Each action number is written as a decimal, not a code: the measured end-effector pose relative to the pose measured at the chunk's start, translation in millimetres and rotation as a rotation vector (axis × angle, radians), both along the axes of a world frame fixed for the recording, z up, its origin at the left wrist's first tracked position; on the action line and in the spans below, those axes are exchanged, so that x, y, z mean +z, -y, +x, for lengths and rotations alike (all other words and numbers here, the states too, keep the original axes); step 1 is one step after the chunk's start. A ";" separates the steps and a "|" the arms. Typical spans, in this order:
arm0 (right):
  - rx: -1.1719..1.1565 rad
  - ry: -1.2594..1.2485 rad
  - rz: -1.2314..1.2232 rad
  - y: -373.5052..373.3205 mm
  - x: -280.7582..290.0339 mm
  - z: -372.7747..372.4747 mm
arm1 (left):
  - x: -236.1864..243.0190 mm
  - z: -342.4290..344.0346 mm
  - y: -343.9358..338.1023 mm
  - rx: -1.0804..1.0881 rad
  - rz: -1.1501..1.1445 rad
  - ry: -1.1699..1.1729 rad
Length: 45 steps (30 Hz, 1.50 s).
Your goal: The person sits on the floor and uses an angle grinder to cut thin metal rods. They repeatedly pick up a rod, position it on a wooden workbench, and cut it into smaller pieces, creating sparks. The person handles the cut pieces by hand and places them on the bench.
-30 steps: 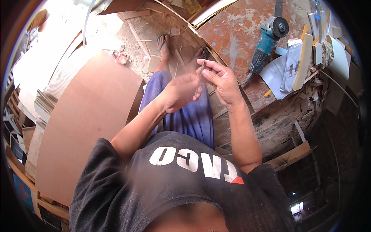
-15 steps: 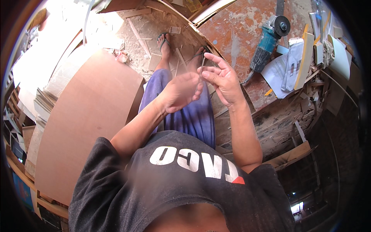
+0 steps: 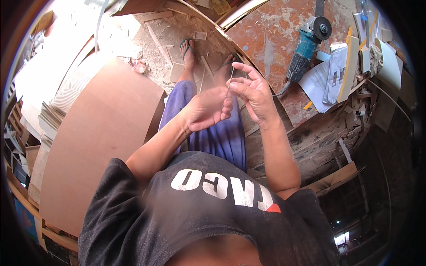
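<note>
Two bare hands meet in the air above the blue-purple trousers, just left of the worn reddish-brown wooden tabletop's near-left edge. Thin dark straight rod between them, tilted, upper end leaning slightly right. Right hand: narrow pinch, index fingertip at rod's upper end, thumb lower down along it, other fingers bent. Left hand: fingers curled in at rod's lower end, palm side showing; blur there, cannot tell whether it grips.

On tabletop: teal-and-black angle grinder with dark round disc, lying toward the right edge, disc end pointing away, cord end near right hand. White printed paper sheets at the tabletop's right edge, pale narrow wooden strip standing right beside them. Large brown flat panel with curved outer edge at person's left, its right edge near left leg. Feet in dark-strapped sandals on dusty floor.
</note>
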State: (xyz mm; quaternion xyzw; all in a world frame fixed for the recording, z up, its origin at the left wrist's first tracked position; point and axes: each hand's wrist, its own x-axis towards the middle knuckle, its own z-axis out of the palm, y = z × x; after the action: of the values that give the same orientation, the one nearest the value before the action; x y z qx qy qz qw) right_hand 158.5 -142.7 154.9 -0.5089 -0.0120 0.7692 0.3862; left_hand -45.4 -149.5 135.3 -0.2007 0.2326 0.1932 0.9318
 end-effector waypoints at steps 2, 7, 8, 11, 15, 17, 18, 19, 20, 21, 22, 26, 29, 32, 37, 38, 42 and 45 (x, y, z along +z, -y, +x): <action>0.010 0.014 0.004 1.4 -0.8 0.3 | -0.4 0.2 0.8 0.000 0.021 -0.018; -0.037 -0.034 -0.043 -4.3 2.4 4.4 | -0.1 0.9 0.6 -0.032 0.027 -0.064; -0.034 -0.012 -0.036 -8.0 4.5 5.0 | -0.3 1.5 0.9 -0.048 0.049 -0.076; 0.059 0.066 0.027 -9.2 -2.2 8.7 | 1.8 3.6 1.4 -0.083 0.078 -0.118; 0.143 0.134 0.071 -10.1 -12.3 13.3 | 5.0 3.8 -0.1 -0.109 0.097 -0.153; 0.122 0.052 0.025 -13.2 -8.4 17.8 | 5.5 3.9 0.2 -0.115 0.111 -0.158; 0.112 0.010 0.001 -14.5 -6.7 20.4 | 5.6 3.7 0.3 -0.118 0.117 -0.161; 0.121 -0.008 -0.003 -14.8 -6.4 23.0 | 5.5 3.1 0.1 -0.129 0.123 -0.163; 0.129 -0.026 -0.006 -14.9 -6.5 25.9 | 5.4 2.4 -0.1 -0.140 0.129 -0.165; 0.137 -0.045 -0.009 -14.9 -6.8 28.1 | 5.4 1.9 -0.3 -0.152 0.136 -0.167; 0.140 -0.041 -0.004 -14.3 -7.9 29.4 | 5.4 1.8 -0.5 -0.151 0.145 -0.163; 0.135 -0.042 0.001 -11.3 -11.6 31.1 | 6.4 2.5 -2.0 -0.152 0.163 -0.161; 0.105 -0.103 -0.013 -8.8 -14.2 31.2 | 5.9 2.7 -1.7 -0.147 0.156 -0.163; 0.143 -0.106 0.050 -10.1 -7.0 29.9 | 6.8 3.2 -2.3 -0.141 0.152 -0.181; 0.306 0.016 0.137 -7.2 -2.7 25.6 | 4.3 2.0 -0.9 -0.177 0.189 -0.203; 0.321 0.030 0.139 -8.2 -2.6 24.9 | 5.6 2.1 -0.5 -0.181 0.185 -0.209; 0.337 0.044 0.129 -7.5 -4.7 25.7 | 5.6 2.5 1.3 -0.159 0.176 -0.216; 0.276 -0.030 0.094 -5.4 -7.5 26.8 | 4.7 2.3 0.2 -0.159 0.180 -0.199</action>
State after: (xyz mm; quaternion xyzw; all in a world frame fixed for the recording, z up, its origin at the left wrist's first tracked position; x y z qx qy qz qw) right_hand 185.3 -137.3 147.4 -0.4721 -0.1122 0.8211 0.3004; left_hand -43.1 -149.6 140.0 -0.0774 0.3206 0.1580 0.9307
